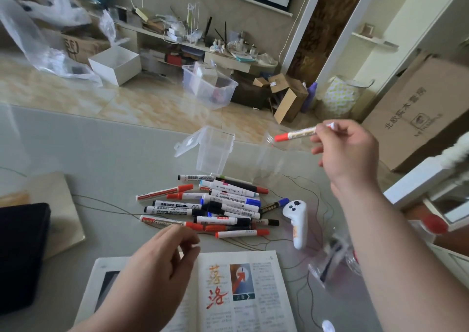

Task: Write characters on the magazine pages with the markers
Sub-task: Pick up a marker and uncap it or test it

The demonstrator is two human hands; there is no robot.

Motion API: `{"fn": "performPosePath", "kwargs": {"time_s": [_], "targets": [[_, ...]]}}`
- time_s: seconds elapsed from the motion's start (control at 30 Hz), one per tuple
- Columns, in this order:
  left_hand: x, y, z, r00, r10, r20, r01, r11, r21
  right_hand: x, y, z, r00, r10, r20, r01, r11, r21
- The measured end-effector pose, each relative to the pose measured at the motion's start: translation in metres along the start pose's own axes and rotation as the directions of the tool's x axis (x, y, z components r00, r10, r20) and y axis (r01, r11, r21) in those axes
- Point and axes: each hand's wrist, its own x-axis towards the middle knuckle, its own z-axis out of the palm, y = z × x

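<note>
As seen from the head camera, pinches a red-capped marker (pixel 295 133) between thumb and curled fingertips of the right hand (pixel 347 151), raised in the air, cap pointing left and away from the fingers. Below and left of those fingers, a clear plastic box (pixel 213 151) standing upright on the table (pixel 76 148), lid hanging open at its left side. Nearer than the box, between the two sets of fingers, a loose pile of markers (pixel 215 204) lying on the table, caps red, black and blue, many crossing and touching one another. Just right of the pile, below the right wrist, a white controller (pixel 295 220) lying flat.

Hovers the left hand (pixel 162 258) with fingers loosely curled, gripping nothing, thumb tip near forefinger tip. Just beyond those fingertips, the near edge of the pile. Under and to the right of the left fingers, the open magazine (pixel 266 306), flat on the table, with large red-orange characters (pixel 215 283) on its right page beside a printed picture. Well left of the left fingers, a dark flat object (pixel 20 255), too unclear to name. Beneath the right forearm, something glassy and blurred; cannot tell what.
</note>
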Motion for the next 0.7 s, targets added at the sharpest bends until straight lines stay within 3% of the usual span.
{"fn": "performPosePath", "kwargs": {"time_s": [0.37,0.7], "targets": [[0.007,0.0,-0.009,0.998,-0.06,-0.029,0.061,0.998,0.005,0.042,0.038,0.037,0.986,0.166,0.005,-0.161,0.966,-0.202],[0.006,0.006,-0.009,0.996,-0.088,-0.008,0.088,0.995,0.043,0.043,0.05,0.049,0.976,0.217,0.031,-0.204,0.95,-0.236]]}}
